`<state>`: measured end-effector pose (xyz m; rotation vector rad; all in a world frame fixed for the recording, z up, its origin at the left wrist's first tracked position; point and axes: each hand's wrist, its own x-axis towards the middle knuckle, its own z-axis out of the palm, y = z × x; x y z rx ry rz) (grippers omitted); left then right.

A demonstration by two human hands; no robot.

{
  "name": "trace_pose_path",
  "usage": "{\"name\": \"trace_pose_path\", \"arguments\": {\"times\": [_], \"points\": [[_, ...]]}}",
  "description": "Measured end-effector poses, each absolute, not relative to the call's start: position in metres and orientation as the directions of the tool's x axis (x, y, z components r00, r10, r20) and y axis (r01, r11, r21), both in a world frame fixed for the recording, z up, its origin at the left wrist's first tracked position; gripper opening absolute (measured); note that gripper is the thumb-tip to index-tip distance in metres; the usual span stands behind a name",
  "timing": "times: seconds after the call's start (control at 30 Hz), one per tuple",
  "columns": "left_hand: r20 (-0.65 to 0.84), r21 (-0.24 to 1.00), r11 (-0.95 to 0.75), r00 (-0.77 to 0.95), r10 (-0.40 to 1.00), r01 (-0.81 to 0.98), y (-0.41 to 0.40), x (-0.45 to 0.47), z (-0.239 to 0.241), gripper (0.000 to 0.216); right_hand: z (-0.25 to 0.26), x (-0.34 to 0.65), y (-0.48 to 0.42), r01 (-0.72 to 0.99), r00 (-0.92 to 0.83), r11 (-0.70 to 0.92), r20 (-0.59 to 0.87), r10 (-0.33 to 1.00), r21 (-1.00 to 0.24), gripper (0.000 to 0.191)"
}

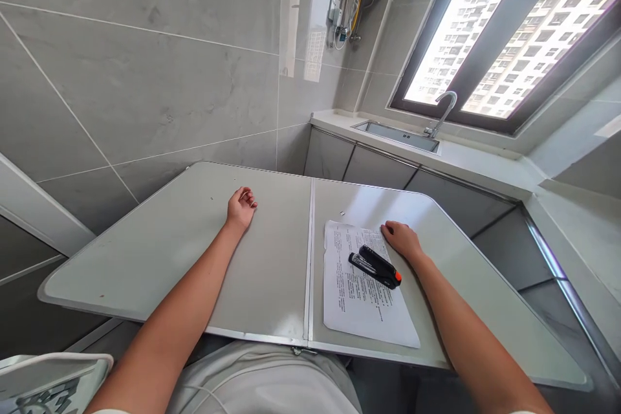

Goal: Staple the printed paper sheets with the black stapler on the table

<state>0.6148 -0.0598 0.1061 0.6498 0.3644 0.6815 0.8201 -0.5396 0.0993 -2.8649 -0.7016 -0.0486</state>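
Note:
My left hand [241, 209] rests on the left half of a pale folding table [272, 259], palm partly up. Its fingers are loosely curled and nothing lies in it. On the right half, my right hand [400, 237] lies knuckles up with its fingers bent inward, at the upper right edge of some printed paper [342, 310]. I see nothing held in it; its fingertips are partly hidden. A black stapler [374, 266] with an orange end sits slanted on the paper, just left of my right wrist and apart from the hand.
A metal seam [309, 259] splits the table, and a small bit [342, 213] lies above the paper. Behind stand a counter with a sink [398, 136] and faucet [444, 113], below a window. A white basket [53, 381] is at the lower left.

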Motion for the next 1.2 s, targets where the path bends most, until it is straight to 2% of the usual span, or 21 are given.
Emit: {"name": "trace_pose_path", "arguments": {"times": [0.13,0.43,0.53,0.63,0.77,0.97,1.2], "points": [[-0.140,0.566,0.614,0.670,0.729,-0.550,-0.040,0.609,0.102,0.015,0.089,0.823,-0.540,0.456,0.889,-0.876,0.115,0.442,-0.159,0.035],[-0.159,0.565,0.619,0.664,0.730,-0.546,-0.034,0.609,0.096,0.016,0.092,0.822,-0.542,0.445,0.895,-0.873,0.124,0.428,-0.201,0.037],[-0.160,0.554,0.622,0.663,0.731,-0.553,-0.034,0.609,0.096,0.015,0.098,0.812,-0.543,0.570,0.821,-0.759,0.187,0.540,-0.314,0.039],[-0.162,0.542,0.629,0.665,0.729,-0.557,-0.036,0.610,0.096,0.013,0.103,0.797,-0.536,0.741,0.642,-0.519,0.227,0.732,-0.425,0.037],[-0.165,0.544,0.635,0.672,0.722,-0.549,-0.039,0.610,0.096,0.014,0.107,0.771,-0.508,0.849,0.438,-0.335,0.189,0.879,-0.409,0.038],[-0.162,0.557,0.628,0.670,0.724,-0.544,-0.039,0.612,0.094,0.013,0.109,0.737,-0.469,0.837,0.257,-0.219,0.007,0.966,-0.501,0.049],[-0.137,0.579,0.613,0.677,0.723,-0.537,-0.042,0.615,0.091,0.015,0.106,0.721,-0.442,0.852,0.122,-0.109,-0.009,0.993,-0.512,0.048]]}}
